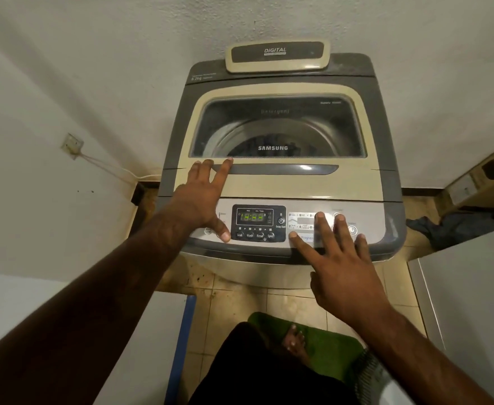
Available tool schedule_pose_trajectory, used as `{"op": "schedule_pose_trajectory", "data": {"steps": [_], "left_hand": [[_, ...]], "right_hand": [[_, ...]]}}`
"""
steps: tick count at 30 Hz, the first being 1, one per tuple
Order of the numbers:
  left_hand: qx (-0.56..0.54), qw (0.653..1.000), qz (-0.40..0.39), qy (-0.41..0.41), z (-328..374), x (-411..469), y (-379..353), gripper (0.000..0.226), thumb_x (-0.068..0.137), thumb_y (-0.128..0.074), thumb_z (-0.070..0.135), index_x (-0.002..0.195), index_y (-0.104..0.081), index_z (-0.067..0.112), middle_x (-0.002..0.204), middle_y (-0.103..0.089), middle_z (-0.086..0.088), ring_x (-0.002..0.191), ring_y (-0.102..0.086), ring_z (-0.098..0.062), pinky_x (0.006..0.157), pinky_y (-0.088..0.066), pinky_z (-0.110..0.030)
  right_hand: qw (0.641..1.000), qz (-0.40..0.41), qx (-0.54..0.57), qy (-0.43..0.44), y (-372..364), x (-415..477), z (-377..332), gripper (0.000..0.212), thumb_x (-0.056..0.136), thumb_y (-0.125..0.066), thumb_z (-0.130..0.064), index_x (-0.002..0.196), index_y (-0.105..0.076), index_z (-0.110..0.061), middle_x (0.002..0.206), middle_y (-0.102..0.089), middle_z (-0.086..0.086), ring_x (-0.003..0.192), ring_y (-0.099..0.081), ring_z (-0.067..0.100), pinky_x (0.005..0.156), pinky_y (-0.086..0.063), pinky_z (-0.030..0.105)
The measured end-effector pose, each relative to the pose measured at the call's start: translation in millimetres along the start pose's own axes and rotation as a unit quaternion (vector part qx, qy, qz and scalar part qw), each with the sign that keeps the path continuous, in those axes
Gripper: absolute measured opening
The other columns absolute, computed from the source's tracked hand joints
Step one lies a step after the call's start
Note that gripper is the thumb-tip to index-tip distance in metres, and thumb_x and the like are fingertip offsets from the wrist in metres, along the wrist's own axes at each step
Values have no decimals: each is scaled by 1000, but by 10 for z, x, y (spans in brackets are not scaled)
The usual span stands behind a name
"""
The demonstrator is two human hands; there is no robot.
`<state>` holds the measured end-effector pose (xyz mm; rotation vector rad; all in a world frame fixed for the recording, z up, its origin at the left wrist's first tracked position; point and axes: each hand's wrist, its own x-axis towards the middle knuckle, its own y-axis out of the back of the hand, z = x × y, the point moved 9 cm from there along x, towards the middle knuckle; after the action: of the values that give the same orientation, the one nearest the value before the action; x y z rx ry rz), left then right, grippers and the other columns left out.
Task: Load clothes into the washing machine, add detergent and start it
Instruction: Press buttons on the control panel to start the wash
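Note:
A grey and cream top-loading washing machine (281, 185) stands against the wall with its lid (275, 92) closed. Dark clothes (272, 141) show in the drum through the lid's window. The control panel (257, 223) at the front shows lit green digits. My left hand (202, 197) lies flat with fingers spread, fingertips at the lid's handle recess and thumb on the panel's left buttons. My right hand (336, 258) is spread over the panel's right side, its fingertips on the program buttons near the power button (352, 230). Neither hand holds anything.
A wall socket (72, 145) with a white cable sits low on the left wall. Dark cloth (456, 226) lies on the floor to the right, beside a white appliance (473, 302). A green mat (324, 343) lies on the tiled floor under my bare foot.

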<state>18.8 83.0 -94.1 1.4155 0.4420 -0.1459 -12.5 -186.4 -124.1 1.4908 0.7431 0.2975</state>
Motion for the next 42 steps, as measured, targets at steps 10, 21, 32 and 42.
{"op": "schedule_pose_trajectory", "data": {"steps": [10, 21, 32, 42], "left_hand": [[1, 1000, 6, 1, 22, -32, 17, 161, 43, -94, 62, 159, 13, 32, 170, 0, -11, 156, 1, -39, 117, -29, -66], [-3, 1000, 5, 5, 59, -97, 65, 157, 48, -94, 60, 160, 12, 30, 169, -1, -11, 156, -3, -37, 118, -30, -63], [-10, 1000, 3, 0, 85, -108, 96, 158, 46, -94, 60, 160, 11, 30, 169, -2, -13, 156, -2, -38, 119, -29, -63], [-9, 1000, 11, 2, 95, -137, 117, 155, 48, -94, 59, 161, 9, 29, 169, -4, -11, 156, -4, -37, 119, -30, -62]], "right_hand": [[1000, 12, -12, -19, -31, 9, 3, 97, 87, -71, -27, 160, -9, -41, 171, 0, 18, 156, 3, 47, 116, -23, 72], [1000, 1, 1, -17, 5, 24, -22, 86, 97, -59, -32, 159, -1, -45, 170, 16, 16, 155, 15, 45, 120, -15, 70], [1000, 7, 17, -21, 42, 3, -41, 85, 98, -57, -32, 159, 1, -46, 170, 17, 13, 155, 16, 43, 122, -11, 69], [999, 17, 10, -36, 39, 23, -37, 85, 95, -63, -32, 159, -9, -46, 171, 7, 15, 156, 7, 45, 120, -18, 69]]}}
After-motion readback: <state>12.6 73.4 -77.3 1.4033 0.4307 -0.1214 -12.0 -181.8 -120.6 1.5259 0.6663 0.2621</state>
